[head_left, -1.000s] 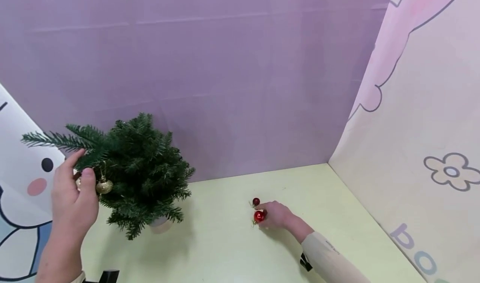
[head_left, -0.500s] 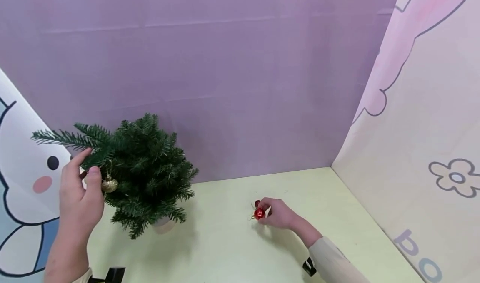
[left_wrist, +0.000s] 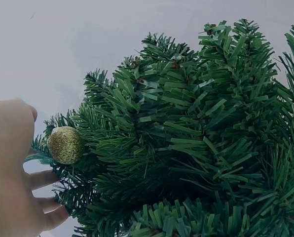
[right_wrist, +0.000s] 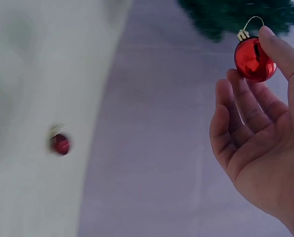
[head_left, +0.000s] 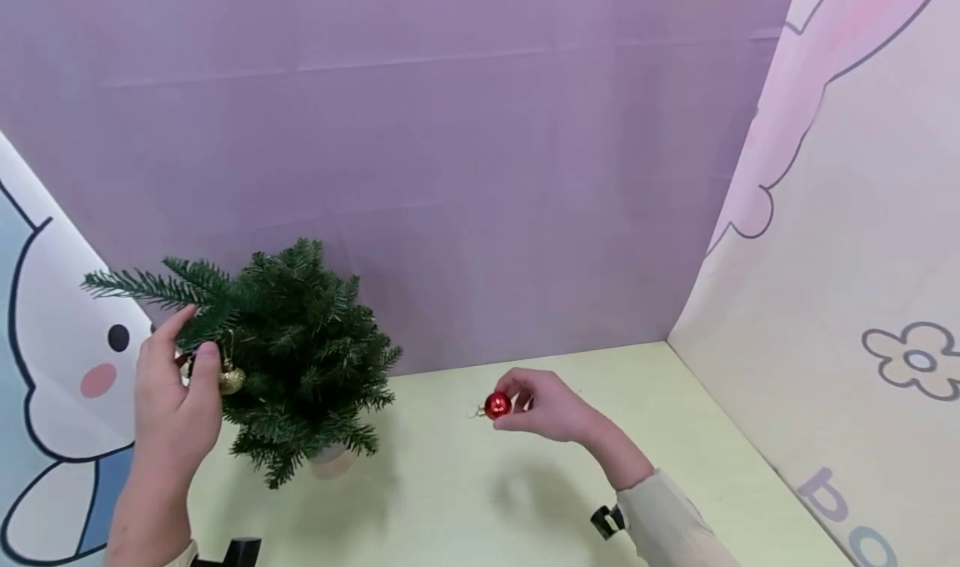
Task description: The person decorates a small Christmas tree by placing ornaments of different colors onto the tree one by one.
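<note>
In the head view my right hand (head_left: pixel 551 404) pinches a shiny red bauble (head_left: pixel 498 405) above the table. The right wrist view shows this red bauble (right_wrist: pixel 254 60) between thumb and fingertips, with its gold cap and thread loop exposed. My left hand (head_left: pixel 180 388) holds a side branch of the small green Christmas tree (head_left: pixel 307 350), thumb and fingers on either side of it. A glittery gold bauble (left_wrist: pixel 66 145) hangs on that branch beside the hand. Some gold also shows between the left thumb and fingers, mostly hidden.
A smaller dark red bauble (right_wrist: pixel 61 143) lies on the pale table; my right hand hides it in the head view. The tree's pale base (head_left: pixel 330 460) stands at the left. A purple backdrop (head_left: pixel 480 217) rises behind, with printed panels at both sides.
My right hand has taken hold of the shiny red bauble and lifted it from the table, slightly leftward. The left hand stays at the same branch while the view shifts a little.
</note>
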A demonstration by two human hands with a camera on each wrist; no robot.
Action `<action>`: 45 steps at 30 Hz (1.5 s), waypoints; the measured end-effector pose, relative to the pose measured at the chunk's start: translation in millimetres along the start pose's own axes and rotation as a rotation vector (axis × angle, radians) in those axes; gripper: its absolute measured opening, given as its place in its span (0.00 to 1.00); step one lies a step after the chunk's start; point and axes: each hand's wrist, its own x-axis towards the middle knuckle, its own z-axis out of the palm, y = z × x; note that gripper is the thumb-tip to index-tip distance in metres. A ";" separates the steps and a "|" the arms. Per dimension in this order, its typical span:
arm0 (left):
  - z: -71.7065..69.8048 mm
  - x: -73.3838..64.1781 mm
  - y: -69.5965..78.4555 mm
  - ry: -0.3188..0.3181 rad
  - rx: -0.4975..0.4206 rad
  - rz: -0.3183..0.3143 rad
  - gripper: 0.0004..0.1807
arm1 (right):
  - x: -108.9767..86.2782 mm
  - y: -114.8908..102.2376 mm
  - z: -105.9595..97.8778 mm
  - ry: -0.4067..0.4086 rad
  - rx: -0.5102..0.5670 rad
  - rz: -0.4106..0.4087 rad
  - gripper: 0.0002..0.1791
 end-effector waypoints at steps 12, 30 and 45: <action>-4.0 0.2 -1.4 -0.021 -0.006 0.019 0.28 | 35.9 -65.0 4.7 -0.006 0.007 -0.026 0.15; -6.5 -0.6 5.6 -0.083 0.040 0.041 0.29 | 96.1 -126.7 27.0 -0.059 0.041 -0.182 0.17; -9.1 -5.2 26.2 0.214 0.327 0.359 0.27 | 117.8 -144.3 41.6 -0.067 0.104 -0.239 0.15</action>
